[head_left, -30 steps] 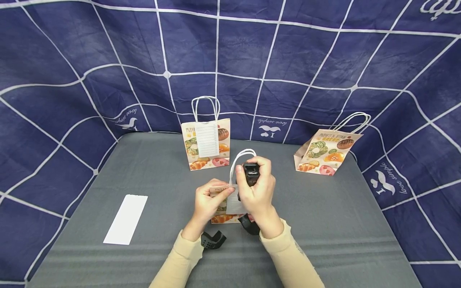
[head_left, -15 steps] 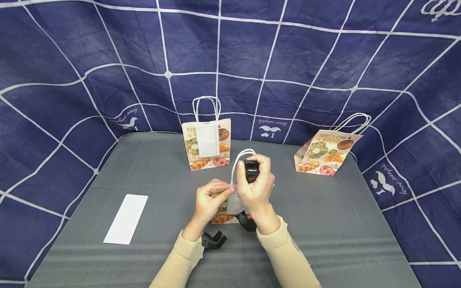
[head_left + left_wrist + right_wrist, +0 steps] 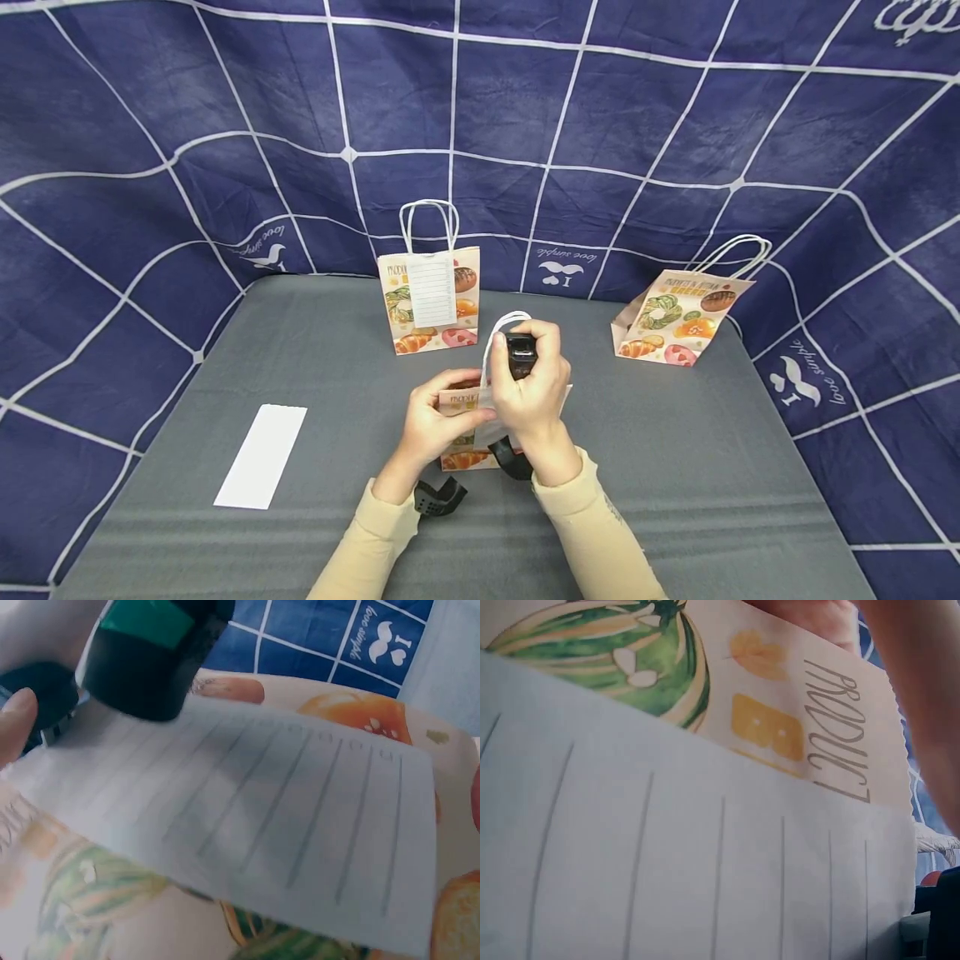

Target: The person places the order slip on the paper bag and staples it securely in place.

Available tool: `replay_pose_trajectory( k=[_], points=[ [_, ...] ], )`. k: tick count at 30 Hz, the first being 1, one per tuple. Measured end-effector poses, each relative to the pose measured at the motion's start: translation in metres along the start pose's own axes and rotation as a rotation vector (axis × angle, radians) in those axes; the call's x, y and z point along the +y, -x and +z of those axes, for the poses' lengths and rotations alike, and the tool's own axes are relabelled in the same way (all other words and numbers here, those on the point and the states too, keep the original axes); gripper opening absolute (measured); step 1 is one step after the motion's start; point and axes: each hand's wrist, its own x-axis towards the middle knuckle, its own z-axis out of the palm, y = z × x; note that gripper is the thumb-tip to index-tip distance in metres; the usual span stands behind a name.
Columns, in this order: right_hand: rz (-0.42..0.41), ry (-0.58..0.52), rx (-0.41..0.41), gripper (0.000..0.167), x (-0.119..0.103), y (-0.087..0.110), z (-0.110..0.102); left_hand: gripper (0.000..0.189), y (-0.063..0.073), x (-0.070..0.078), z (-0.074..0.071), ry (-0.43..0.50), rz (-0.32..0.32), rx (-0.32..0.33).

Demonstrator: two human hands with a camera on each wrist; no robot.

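A paper bag [image 3: 461,461] printed with breads stands upright at the front middle in the head view, white handles rising from it. Over its front lies a lined white slip [image 3: 300,825], its end at the bag's top edge. My left hand [image 3: 435,425] grips the bag's top edge, thumb in front and fingers behind. My right hand [image 3: 536,404] holds a black stapler [image 3: 521,354] at the top edge. In the right wrist view the stapler's end [image 3: 922,926] meets the slip's edge. Whether a staple is in the paper cannot be seen.
A second bread-printed bag [image 3: 405,333] stands at the back with a lined slip [image 3: 432,292] on its front. Another bag [image 3: 667,321] leans at the back right. A blank white slip [image 3: 261,457] lies on the grey table at left. Blue gridded cloth [image 3: 495,100] hangs behind.
My left thumb has slid lower on the bag's front and the bag's top has opened a little. My right hand with the stapler has moved slightly left.
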Motion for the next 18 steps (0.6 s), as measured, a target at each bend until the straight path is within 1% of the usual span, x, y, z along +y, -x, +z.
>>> replay_pose_trajectory(
  k=[2, 4, 5, 9, 11, 12, 13, 15, 18],
  points=[
    [-0.001, 0.011, -0.001, 0.019, -0.001, 0.0, -0.001, 0.052, 0.0, 0.0, 0.002, -0.03, 0.006, 0.001],
    [0.0, 0.021, -0.003, 0.021, -0.001, 0.001, -0.001, 0.053, -0.002, 0.009, 0.005, -0.093, 0.02, 0.014],
    [-0.001, 0.024, -0.004, 0.021, -0.001, 0.001, -0.001, 0.053, -0.002, 0.01, 0.006, -0.113, 0.033, 0.017],
    [-0.007, 0.026, -0.002, 0.02, -0.001, 0.003, -0.001, 0.045, -0.007, 0.025, 0.01, -0.137, 0.076, 0.013],
    [-0.01, 0.02, -0.004, 0.02, -0.001, 0.003, -0.001, 0.042, -0.007, 0.023, 0.01, -0.122, 0.11, 0.002],
    [-0.012, 0.016, -0.006, 0.02, -0.001, 0.003, -0.002, 0.039, -0.008, 0.025, 0.01, -0.12, 0.127, -0.002],
    [-0.013, 0.009, -0.012, 0.021, -0.001, 0.004, -0.002, 0.037, -0.008, 0.023, 0.01, -0.118, 0.144, -0.005],
    [-0.014, -0.001, -0.034, 0.024, -0.002, 0.004, -0.004, 0.034, -0.007, 0.016, 0.009, -0.116, 0.173, -0.008],
    [-0.011, -0.018, -0.1, 0.035, -0.002, 0.005, -0.009, 0.036, -0.005, 0.004, 0.006, -0.117, 0.205, -0.007]
  ],
)
